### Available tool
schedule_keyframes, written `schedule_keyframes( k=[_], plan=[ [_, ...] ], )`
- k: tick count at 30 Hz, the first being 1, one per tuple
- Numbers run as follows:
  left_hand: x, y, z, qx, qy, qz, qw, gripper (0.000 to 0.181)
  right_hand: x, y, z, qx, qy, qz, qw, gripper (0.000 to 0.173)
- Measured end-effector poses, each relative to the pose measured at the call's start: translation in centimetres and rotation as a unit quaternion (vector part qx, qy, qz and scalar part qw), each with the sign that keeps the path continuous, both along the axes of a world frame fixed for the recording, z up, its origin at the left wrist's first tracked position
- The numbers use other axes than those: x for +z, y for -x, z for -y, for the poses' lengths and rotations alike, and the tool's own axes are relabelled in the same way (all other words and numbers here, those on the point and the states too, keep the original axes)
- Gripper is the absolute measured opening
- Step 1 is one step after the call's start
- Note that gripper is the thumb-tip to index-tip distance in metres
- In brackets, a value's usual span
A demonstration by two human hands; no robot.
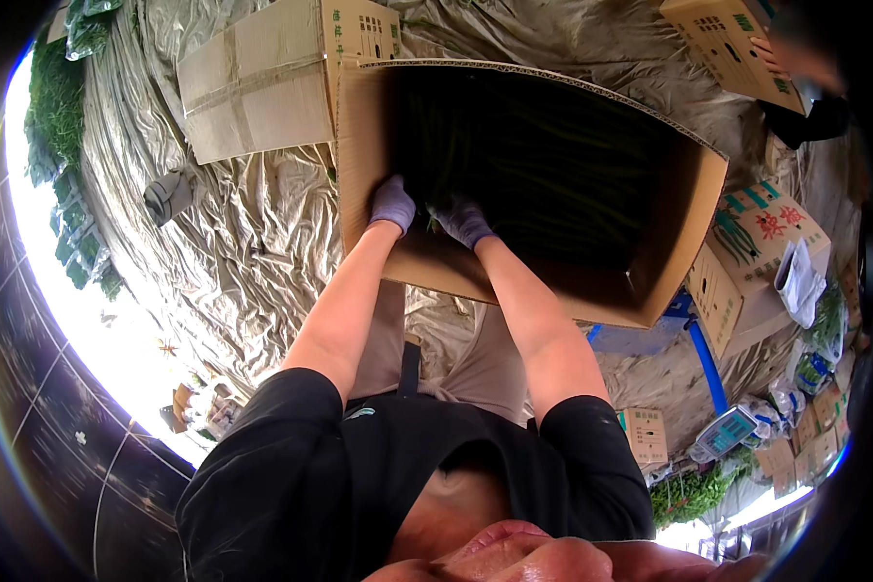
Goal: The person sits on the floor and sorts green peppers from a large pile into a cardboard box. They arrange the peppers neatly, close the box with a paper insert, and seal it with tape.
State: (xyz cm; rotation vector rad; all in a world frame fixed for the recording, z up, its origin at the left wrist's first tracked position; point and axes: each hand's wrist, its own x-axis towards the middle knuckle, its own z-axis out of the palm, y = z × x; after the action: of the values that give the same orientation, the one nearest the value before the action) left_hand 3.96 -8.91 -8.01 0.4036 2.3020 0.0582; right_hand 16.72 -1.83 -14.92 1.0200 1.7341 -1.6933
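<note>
A large cardboard box (680,225) with its top open stands before me. Its dark inside holds long green vegetables (567,160), too shaded to name. My left hand (393,202), in a pale purple glove, is inside the box by its left wall; its fingers look curled, but what they hold is hidden. Just right of it, my right hand (463,218), gloved alike, reaches down among the greens near the box's near edge. Dark shade hides its fingertips.
A taped carton (262,87) adjoins the box at upper left. At right are a printed carton (778,240), a digital scale (725,433) and a blue pole (707,364). Another person's hand (770,58) touches a carton (727,44) at upper right. A crumpled sheet (262,218) covers the ground.
</note>
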Motion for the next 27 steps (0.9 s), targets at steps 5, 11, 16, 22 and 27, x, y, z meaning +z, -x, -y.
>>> schedule_keyframes(
  k=[5, 11, 16, 22, 27],
  plan=[
    [1.5, 0.2, -1.3, 0.339, -0.093, 0.127, 0.927, 0.03, 1.1, 0.9, -0.5, -0.058, 0.059, 0.11, 0.99, 0.033],
    [-4.1, 0.8, 1.5, 0.022, 0.027, 0.095, 0.995, 0.028, 1.6, -0.7, -0.6, 0.082, -0.237, 0.083, 0.964, 0.032],
    [-7.5, 1.1, 0.2, -0.223, 0.036, 0.083, 0.971, 0.028, 2.1, 0.5, -0.7, 0.09, -0.268, 0.057, 0.957, 0.036],
    [-12.6, 4.6, -0.7, -0.158, 0.119, 0.353, 0.914, 0.021, -0.2, 0.7, -0.8, -0.003, -0.03, 0.075, 0.997, 0.051],
    [-12.3, 2.0, -1.6, 0.055, 0.083, 0.245, 0.964, 0.027, 6.5, 2.1, -4.7, 0.053, 0.08, 0.116, 0.989, 0.044]
  ],
)
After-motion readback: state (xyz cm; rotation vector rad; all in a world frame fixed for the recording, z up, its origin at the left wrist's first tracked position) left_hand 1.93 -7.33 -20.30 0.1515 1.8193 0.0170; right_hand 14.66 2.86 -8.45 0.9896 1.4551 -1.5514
